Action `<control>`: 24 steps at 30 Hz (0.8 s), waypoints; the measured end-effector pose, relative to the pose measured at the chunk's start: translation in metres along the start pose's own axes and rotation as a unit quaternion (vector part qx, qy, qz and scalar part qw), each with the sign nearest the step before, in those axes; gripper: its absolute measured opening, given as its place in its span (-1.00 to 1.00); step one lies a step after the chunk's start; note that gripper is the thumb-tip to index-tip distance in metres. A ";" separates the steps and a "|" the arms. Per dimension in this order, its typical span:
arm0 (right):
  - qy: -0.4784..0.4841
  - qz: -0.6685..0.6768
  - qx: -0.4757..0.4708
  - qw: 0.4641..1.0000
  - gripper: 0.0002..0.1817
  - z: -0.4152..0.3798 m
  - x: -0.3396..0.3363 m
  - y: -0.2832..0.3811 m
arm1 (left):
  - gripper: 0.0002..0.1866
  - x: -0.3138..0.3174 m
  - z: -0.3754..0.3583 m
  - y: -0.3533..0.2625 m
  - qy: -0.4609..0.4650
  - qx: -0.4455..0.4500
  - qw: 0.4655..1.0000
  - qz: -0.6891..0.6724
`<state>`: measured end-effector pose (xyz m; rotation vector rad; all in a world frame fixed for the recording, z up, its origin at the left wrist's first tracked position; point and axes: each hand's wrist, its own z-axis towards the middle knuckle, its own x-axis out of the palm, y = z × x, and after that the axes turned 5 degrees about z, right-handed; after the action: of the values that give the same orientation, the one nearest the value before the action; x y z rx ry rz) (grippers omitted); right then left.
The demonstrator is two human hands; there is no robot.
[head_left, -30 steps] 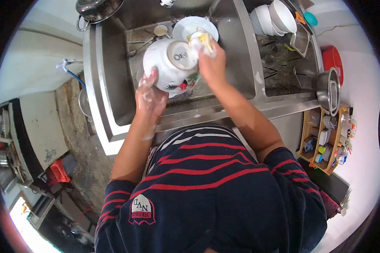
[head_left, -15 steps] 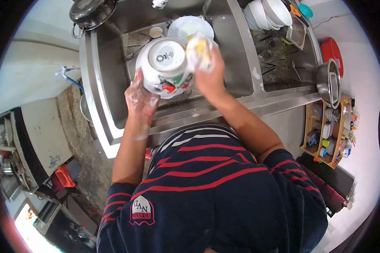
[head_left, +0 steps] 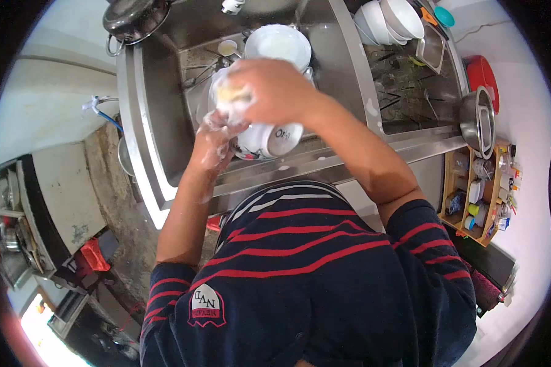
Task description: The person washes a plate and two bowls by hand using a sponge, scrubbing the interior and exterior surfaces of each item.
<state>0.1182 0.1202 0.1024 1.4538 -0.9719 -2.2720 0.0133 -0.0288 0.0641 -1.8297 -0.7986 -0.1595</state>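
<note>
White bowl point(head_left: 283, 139) and yellow sponge point(head_left: 233, 93) (soapy) fill both curled hands point(head_left: 216, 142) point(head_left: 269, 92).

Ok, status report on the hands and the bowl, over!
Left hand gripping patterned bowl, base tipped sideways. Right hand across it, clutching sudsy yellow scrubber. White dish just beyond, same sink.

The foamy yellow sponge point(head_left: 234, 95) is blurred; the white ceramic bowl point(head_left: 268, 140) is partly covered by the right hand point(head_left: 272, 90), the dark metal pot point(head_left: 136, 19) cropped above.
</note>
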 end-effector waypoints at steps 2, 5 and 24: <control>0.056 -0.080 -0.022 0.995 -0.64 -0.001 0.000 0.017 | -0.64 0.008 -0.002 0.004 0.007 0.028 0.996 -0.079; 0.069 0.072 0.118 0.988 -0.61 0.002 -0.012 -0.020 | -0.66 0.000 0.007 0.015 -0.127 -0.019 0.988 -0.086; -0.311 0.104 0.012 0.945 -0.54 -0.046 0.007 -0.006 | -0.57 -0.004 0.029 0.006 -0.138 0.142 0.969 -0.148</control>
<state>0.1566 0.1029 0.0816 0.5834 -1.2455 -2.5985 0.0061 -0.0066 0.0453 -1.4732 -1.2247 0.0215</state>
